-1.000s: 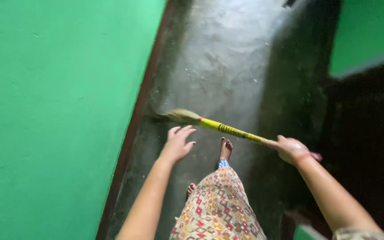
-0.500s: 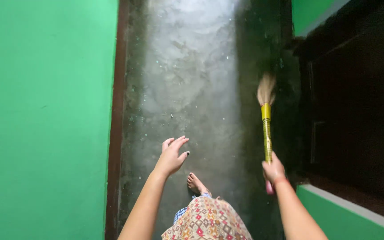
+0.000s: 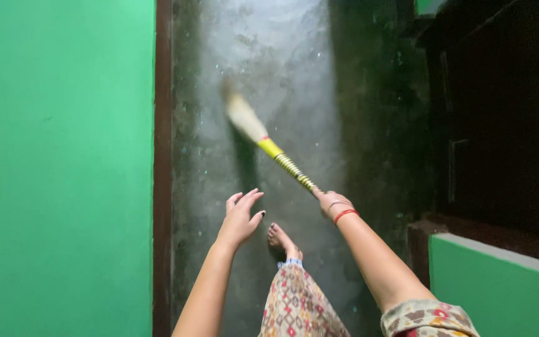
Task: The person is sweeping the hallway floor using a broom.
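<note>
The right hand (image 3: pixel 330 203) has its grip closed around the near end of a grass broom (image 3: pixel 268 145), the fingers wrapped over the handle so that the very end of it is hidden in the fist. A red band and a thin bangle sit at that wrist. The broom's handle is yellow with a darker wound pattern along it, and it slants up and to the left from the fist across the concrete floor (image 3: pixel 294 68). Its pale bristle head is blurred and lies toward the left edge of the floor, near the dark brown skirting strip (image 3: pixel 163 156) at the foot of the green wall (image 3: pixel 57 168); whether the bristles touch the floor cannot be told through the blur.

The left hand (image 3: pixel 240 217) holds nothing. Its grip is loose and open, fingers spread and slightly curled, dark polish on the nails, and it hangs in the air above the floor just left of the broom's handle without touching it.

A bare foot (image 3: pixel 280 239) with dark-painted toenails stands on the floor between the two forearms, and a patterned garment (image 3: pixel 294 299) hangs below it. Along the right edge of the floor are a dark wooden door (image 3: pixel 500 112) and, nearer, a low green ledge (image 3: pixel 500 293).
</note>
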